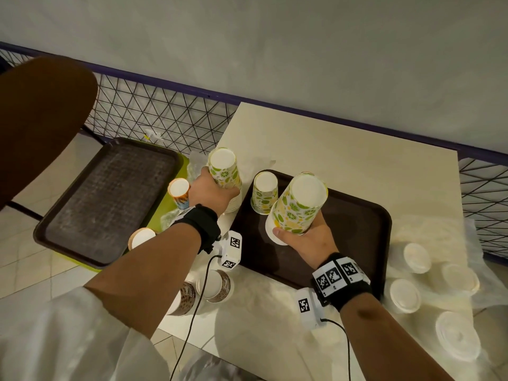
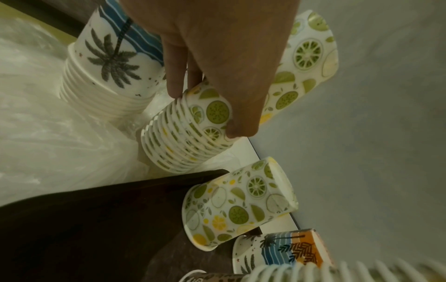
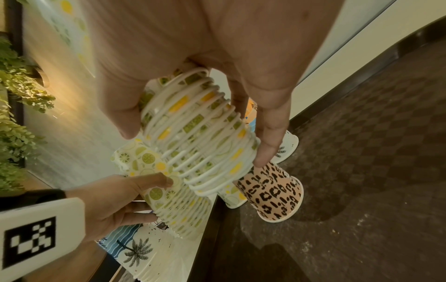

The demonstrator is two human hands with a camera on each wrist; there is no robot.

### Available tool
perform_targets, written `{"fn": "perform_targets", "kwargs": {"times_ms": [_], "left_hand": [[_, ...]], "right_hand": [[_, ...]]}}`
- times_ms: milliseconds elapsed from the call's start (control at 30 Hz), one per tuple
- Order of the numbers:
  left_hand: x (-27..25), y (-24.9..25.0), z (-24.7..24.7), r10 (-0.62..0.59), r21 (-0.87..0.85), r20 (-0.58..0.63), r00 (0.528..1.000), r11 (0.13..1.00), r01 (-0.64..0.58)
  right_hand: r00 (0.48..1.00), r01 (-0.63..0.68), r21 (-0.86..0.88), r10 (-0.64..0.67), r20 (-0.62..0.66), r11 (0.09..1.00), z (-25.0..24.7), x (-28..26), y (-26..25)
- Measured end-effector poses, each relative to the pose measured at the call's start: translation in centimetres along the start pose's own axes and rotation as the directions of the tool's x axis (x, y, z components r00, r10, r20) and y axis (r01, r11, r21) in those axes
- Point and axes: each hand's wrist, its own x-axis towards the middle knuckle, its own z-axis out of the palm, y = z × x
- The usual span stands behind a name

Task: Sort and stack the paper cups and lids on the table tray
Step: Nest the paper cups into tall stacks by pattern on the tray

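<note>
A cream square table (image 1: 343,149) stands against a pale wall, with a black wire-mesh fence (image 1: 154,111) beside it over a tiled floor. A dark brown tray (image 1: 365,235) lies on the table; a second brown tray (image 1: 107,199) rests on a lime-green surface to the left, beside a brown chair back (image 1: 41,116).

The left hand (image 1: 211,193) curls round an inverted stack of lime-print cups (image 1: 224,171) standing on the table just beside the tray's left edge, base up, its long axis upright. The right hand (image 1: 308,240) grips a second lime-print stack (image 1: 299,204) above the tray, base up and tilted away from the person.

One single lime-print cup (image 1: 264,192) stands upside down on the tray between the two stacks. A palm-print stack (image 1: 180,192) stands to the left. Two brown-patterned cups (image 1: 214,284) sit at the near table edge, and four white lids (image 1: 405,295) lie on clear plastic at the right.
</note>
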Motion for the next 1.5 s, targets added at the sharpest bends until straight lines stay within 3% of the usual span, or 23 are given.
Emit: {"fn": "perform_targets", "kwargs": {"times_ms": [233, 600, 867, 1233, 1500], "left_hand": [[-1.2, 1.4, -2.5, 0.026, -0.008, -0.043, 0.999, 1.0, -0.026], [-3.5, 7.7, -8.7, 0.247, -0.121, -0.079, 0.966, 0.959, -0.255], [-4.8, 9.7, -2.8, 0.336, -0.044, 0.075, 0.939, 0.942, -0.334], [-4.3, 7.7, 1.5, 0.282, -0.051, 0.15, 0.948, 0.959, -0.277], [-2.4, 5.4, 4.1, 0.186, -0.117, 0.192, 0.964, 0.979, -0.166]], "right_hand": [[1.0, 0.012, 0.007, -0.011, -0.011, 1.0, -0.5, 0.0, -0.7], [0.997, 0.04, 0.02, -0.038, -0.06, 0.999, -2.5, -0.7, -2.2], [0.991, 0.043, 0.017, -0.041, -0.124, 0.999, -5.5, -2.2, -1.5], [0.985, 0.038, -0.036, -0.043, -0.165, 0.999, -7.0, -2.4, -0.8], [0.986, 0.055, -0.051, -0.062, -0.156, 0.997, -6.4, -1.3, -2.4]]}}
